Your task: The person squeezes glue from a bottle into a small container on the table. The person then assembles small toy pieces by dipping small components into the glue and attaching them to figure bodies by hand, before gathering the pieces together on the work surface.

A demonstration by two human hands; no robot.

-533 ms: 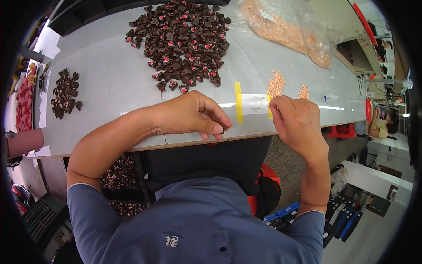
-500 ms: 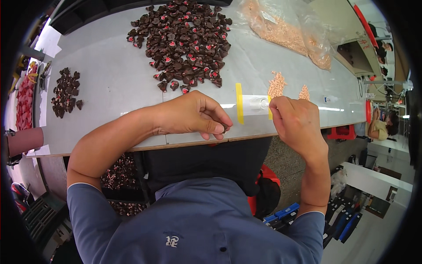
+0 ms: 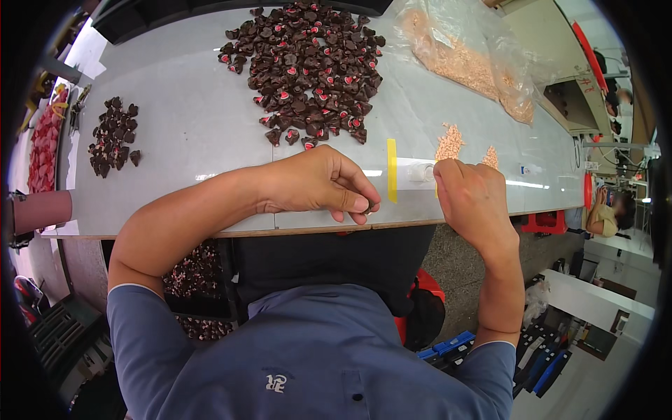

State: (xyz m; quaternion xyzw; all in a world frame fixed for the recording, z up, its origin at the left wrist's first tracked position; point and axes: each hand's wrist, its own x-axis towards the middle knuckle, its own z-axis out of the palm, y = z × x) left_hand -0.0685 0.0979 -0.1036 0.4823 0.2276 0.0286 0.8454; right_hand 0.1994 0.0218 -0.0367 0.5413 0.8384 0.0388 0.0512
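My left hand (image 3: 332,185) pinches a small dark brown piece (image 3: 370,206) between thumb and fingers, just above the table's front edge. It looks like one of the dark brown pieces with red-and-white faces heaped in a large pile (image 3: 308,77) beyond that hand. My right hand (image 3: 470,192) is closed, its fingertips beside a small clear, whitish container (image 3: 421,171). Whatever those fingers hold is hidden. The container stands on a white patch with a yellow tape strip (image 3: 392,171) along its left. Behind my right hand lie small heaps of pale tan bits (image 3: 450,142).
A clear plastic bag (image 3: 465,63) of the same tan bits lies at the back right. On the far left sits a smaller cluster of dark pieces (image 3: 113,136). A black tray (image 3: 140,17) edges the back. Below the table, a dark bin (image 3: 196,280) holds more pieces.
The whole view has shifted slightly, so the table's things appear further right and a little lower. My left hand still pinches the brown piece; my right hand stays closed by the container.
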